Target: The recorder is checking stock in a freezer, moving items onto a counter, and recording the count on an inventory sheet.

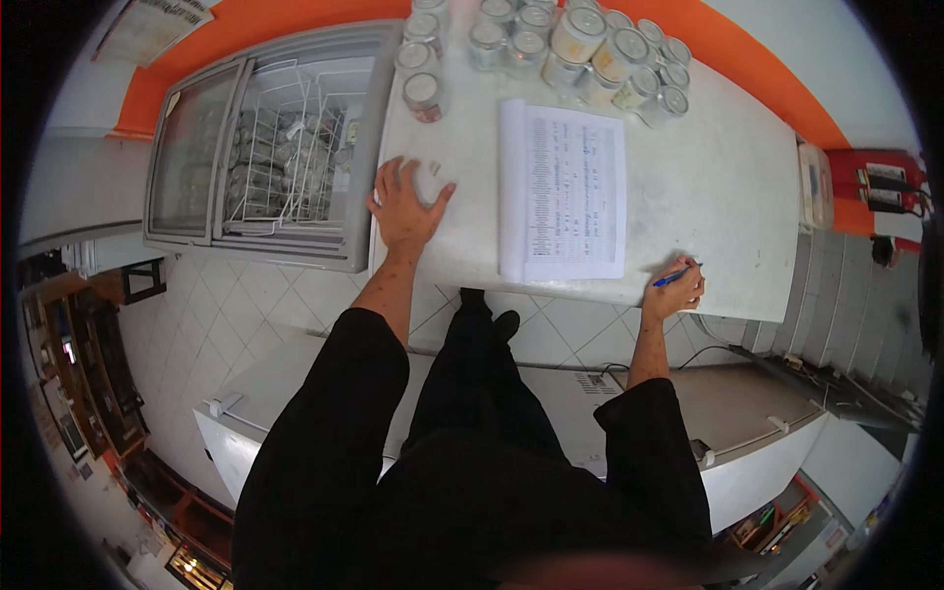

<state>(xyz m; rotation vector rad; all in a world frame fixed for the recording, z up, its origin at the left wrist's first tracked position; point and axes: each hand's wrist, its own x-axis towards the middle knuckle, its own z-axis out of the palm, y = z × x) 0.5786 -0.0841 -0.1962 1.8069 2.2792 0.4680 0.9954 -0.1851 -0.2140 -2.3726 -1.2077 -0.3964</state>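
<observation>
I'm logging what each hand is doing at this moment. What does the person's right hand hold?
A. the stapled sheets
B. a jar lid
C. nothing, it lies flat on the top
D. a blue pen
D: the right hand grips a blue pen at the near edge of the white top, right of the sheets, while the left hand lies flat and empty.

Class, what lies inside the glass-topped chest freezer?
Inside the chest freezer, white wire baskets hold pale wrapped packages; glare and basket wires hide what they contain.
</observation>
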